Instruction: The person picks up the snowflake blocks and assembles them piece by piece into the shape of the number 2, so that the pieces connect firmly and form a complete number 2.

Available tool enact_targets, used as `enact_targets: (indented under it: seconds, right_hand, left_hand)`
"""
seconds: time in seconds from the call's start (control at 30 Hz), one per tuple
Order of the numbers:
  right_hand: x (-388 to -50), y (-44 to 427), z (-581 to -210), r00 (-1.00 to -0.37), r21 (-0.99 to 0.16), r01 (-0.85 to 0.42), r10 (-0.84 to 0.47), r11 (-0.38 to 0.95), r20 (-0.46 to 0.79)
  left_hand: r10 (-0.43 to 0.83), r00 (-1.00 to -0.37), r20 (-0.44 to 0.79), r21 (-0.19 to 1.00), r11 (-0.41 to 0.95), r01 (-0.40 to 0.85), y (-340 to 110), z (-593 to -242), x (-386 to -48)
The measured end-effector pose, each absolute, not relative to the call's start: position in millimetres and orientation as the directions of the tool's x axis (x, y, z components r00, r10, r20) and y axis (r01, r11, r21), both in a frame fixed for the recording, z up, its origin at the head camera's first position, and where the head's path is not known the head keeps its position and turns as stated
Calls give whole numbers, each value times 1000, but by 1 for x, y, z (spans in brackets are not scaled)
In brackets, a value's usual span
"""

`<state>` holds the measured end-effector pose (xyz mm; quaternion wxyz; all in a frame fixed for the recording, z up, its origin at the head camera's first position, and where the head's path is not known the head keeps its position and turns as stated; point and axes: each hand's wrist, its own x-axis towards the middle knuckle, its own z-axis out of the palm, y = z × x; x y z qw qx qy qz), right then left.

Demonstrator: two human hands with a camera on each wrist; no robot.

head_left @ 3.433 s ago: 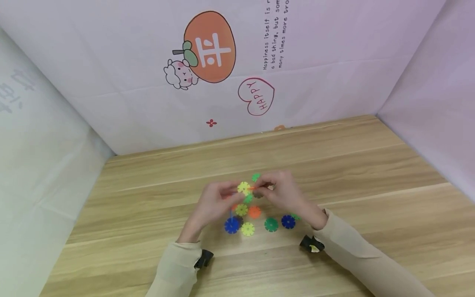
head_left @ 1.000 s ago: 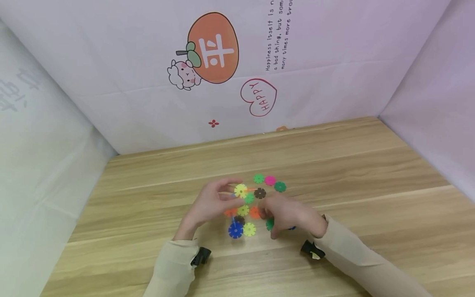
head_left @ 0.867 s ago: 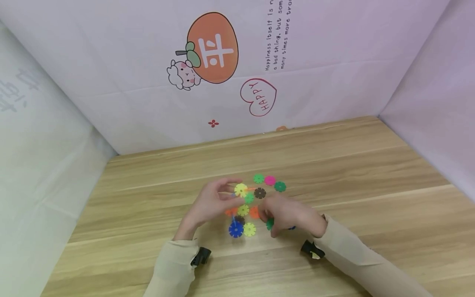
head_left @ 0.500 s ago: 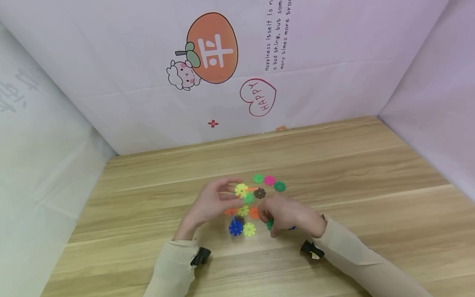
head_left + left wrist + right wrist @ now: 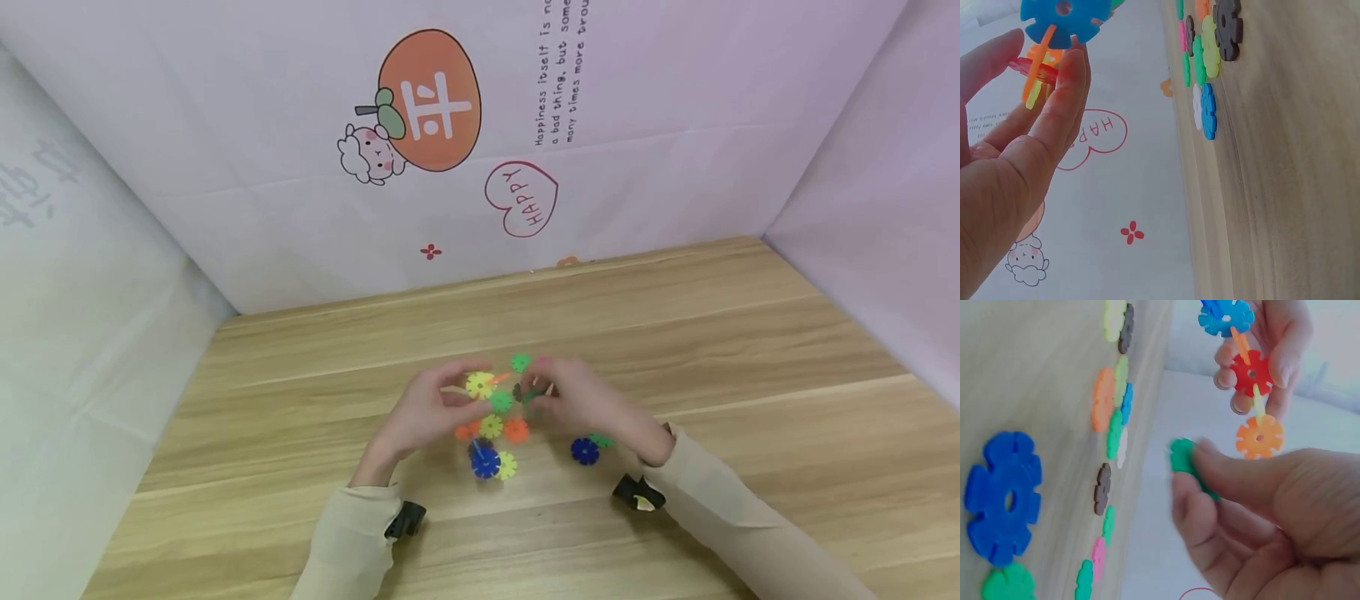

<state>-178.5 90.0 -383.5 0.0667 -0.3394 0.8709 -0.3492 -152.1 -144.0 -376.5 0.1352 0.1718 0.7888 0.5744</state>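
Observation:
In the right wrist view my left hand (image 5: 1291,337) grips a linked chain of notched plastic discs by its red disc (image 5: 1252,374). A light-blue disc (image 5: 1226,317) and an orange disc (image 5: 1260,437) belong to that chain. My right hand (image 5: 1260,512) pinches a green disc (image 5: 1184,456) between thumb and finger, apart from the chain. The head view has my left hand (image 5: 431,412) and right hand (image 5: 588,404) facing each other over the table, with a yellow disc (image 5: 480,385) and a dark blue disc (image 5: 486,463) of the chain between and below them.
Several loose discs lie on the wooden table (image 5: 337,350), among them an orange one (image 5: 516,431) near the hands and a dark blue one (image 5: 585,451) towards the right wrist. A printed white cloth (image 5: 637,183) stands behind the table.
My right hand has picked up the green disc from beside the dark blue one and moved up and slightly left with it. The chain in my left hand has swung a little.

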Motion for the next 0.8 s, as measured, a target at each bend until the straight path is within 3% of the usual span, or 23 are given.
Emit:
enact_targets:
  seconds: [0.13,0.33,0.8]
  right_hand:
    - [-182,90,-382,-806,-674,-531,-552,513,214]
    - [-185,89,-382,-795,-684,-571,-513,454,323]
    - [-184,86,-379,-772,-771,-542,-560,333,301]
  left_hand:
    - [408,-912,-36,953,290,92,-143,-377,-151]
    - [362,-930,-57,957,286,53,-142,-380,-152]
    - [365,-931,-13,937,329,116,-140,-383,-155]
